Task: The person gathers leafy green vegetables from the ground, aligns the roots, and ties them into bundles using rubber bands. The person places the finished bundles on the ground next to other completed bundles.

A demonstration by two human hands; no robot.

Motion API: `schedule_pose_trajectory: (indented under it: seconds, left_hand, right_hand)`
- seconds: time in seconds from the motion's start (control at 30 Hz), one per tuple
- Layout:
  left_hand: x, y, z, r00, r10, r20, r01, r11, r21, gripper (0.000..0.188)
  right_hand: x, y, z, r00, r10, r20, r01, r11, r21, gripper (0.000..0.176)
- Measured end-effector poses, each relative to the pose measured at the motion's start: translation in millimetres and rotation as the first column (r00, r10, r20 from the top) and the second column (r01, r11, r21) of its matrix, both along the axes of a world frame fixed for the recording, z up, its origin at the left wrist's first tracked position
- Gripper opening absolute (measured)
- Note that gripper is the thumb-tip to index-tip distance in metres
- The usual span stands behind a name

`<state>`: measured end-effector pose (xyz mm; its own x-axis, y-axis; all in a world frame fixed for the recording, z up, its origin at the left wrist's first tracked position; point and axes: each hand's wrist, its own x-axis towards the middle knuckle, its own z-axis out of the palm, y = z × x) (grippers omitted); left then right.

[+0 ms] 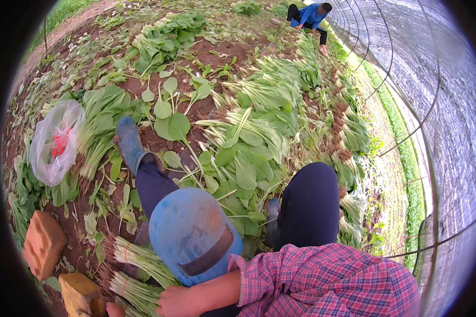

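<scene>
My right hand [176, 302], at the end of a pink plaid sleeve, lies on the leafy end of greens at the bottom edge; its fingers are partly hidden, so its grip cannot be told. Only a small part of my left hand [115, 310] shows beside the rooted end of the bundles. An upper bundle of leafy greens [142, 257] has a thin red band around its pale stems. Just below lies another red-banded bundle [133, 288], roots to the left. A rounded blue object [190, 233] with a dark strap sits between my legs, right above my right hand.
An orange block [43, 245] and a yellow block [77, 293] stand at lower left. Above them, a clear plastic bag [57, 142] holding red material rests on greens. Piles of uprooted greens [258, 130] cover the soil ahead. A person in blue [311, 16] bends over farther off. Curved hoops [432, 158] and netting are at right.
</scene>
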<state>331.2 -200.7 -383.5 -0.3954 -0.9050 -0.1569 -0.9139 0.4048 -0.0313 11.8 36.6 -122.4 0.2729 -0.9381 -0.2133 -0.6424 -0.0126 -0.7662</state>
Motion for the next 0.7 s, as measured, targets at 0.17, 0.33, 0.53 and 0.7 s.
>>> schedule_pose_trajectory:
  seconds: [0.17, 0.33, 0.53, 0.7]
  left_hand:
    - [44, -41, -19, 0.698, -0.629, 0.342, 0.593, 0.776, 0.215, 0.032]
    - [8, -33, -18, 0.955, -0.229, -0.190, 0.229, 0.973, -0.025, 0.025]
    - [-45, -2, 48, 0.952, -0.103, -0.289, 0.151, 0.977, 0.149, 0.016]
    - [-27, -18, 89, 0.976, -0.203, -0.076, 0.215, 0.946, 0.240, 0.019]
  right_hand:
    - [2, -1, -3, 1.000, 0.021, -0.018, -0.022, 0.999, -0.042, 0.016]
    - [2, 0, -15, 0.997, 0.038, -0.065, -0.047, 0.987, -0.155, 0.018]
    - [-12, -1, 9, 0.992, 0.116, -0.047, -0.115, 0.993, 0.036, 0.016]
    - [-16, -5, 40, 0.997, 0.074, -0.012, -0.075, 0.992, -0.097, 0.021]
